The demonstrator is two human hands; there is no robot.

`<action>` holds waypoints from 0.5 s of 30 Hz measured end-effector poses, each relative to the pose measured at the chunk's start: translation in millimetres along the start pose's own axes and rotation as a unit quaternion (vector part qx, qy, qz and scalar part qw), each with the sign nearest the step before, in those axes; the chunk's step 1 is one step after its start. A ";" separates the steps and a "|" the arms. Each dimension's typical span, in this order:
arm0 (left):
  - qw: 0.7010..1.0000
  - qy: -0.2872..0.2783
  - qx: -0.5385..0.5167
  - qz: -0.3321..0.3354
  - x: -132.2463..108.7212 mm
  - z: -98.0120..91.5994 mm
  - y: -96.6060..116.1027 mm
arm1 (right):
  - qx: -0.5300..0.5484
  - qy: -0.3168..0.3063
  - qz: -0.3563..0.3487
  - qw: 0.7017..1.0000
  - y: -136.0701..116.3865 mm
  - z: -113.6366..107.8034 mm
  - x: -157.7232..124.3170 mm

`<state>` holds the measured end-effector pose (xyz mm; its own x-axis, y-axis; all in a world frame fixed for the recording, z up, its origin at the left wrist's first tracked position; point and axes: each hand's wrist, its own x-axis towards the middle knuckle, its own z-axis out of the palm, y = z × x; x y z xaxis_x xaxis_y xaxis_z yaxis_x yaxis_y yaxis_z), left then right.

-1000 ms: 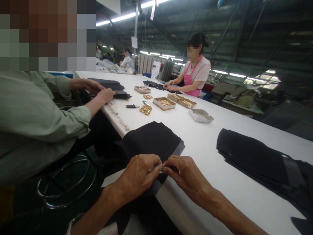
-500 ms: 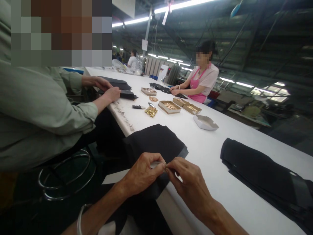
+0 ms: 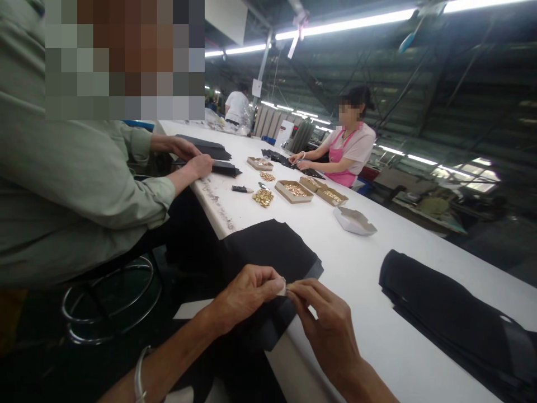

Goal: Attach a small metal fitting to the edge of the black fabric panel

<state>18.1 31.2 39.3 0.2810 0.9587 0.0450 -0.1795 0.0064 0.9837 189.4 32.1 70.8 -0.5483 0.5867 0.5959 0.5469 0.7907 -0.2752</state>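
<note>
Along the near edge of a long white worktable (image 3: pixel 356 263), at bottom centre of the frame, the left hand (image 3: pixel 247 295) and right hand (image 3: pixel 323 320) sit close together, narrowly closed. Thumb and fingers of each pinch the same small pale folded tab (image 3: pixel 282 287), too small to tell its material. A thin silver bangle (image 3: pixel 139 382) circles the left wrist. Under the hands, a sheet of black fabric (image 3: pixel 268 252) lies across the table edge, its lower part hanging past it, toward the person's lap. Well off to the right lies a folded stack of black fabric (image 3: pixel 444 313).

At the left of the frame, a co-worker in a sage-green shirt (image 3: pixel 62 184) rests both hands on black fabric pieces (image 3: pixel 222 162). Mid-table, a heap of gold studs (image 3: pixel 263 197) sits just beside shallow cardboard trays of gold studs (image 3: pixel 293 191), with an empty-looking white card tray (image 3: pixel 354 221) nearer the right — and across the table, a second co-worker in a pink apron (image 3: pixel 346 154) works over more black fabric (image 3: pixel 285 159).
</note>
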 end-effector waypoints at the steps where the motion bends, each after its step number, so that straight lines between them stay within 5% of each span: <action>1: 1.000 -0.005 -0.017 -0.003 0.4 0.5 0.8 | 0.029 0.004 0.027 0.999 0.9 0.0 -0.1; 9: 0.993 0.046 -0.111 0.002 4.4 11.6 -0.7 | 0.111 0.072 0.126 0.983 0.0 3.3 0.8; 15: 0.988 0.081 -0.127 0.011 3.3 5.6 -5.1 | 0.171 0.059 0.296 0.938 6.0 -5.6 2.8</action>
<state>25.2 32.7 35.4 0.1228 0.9923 0.0177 -0.4211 0.0360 0.9063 194.7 37.5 75.1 -0.1279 0.9332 0.3358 0.4875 0.3541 -0.7981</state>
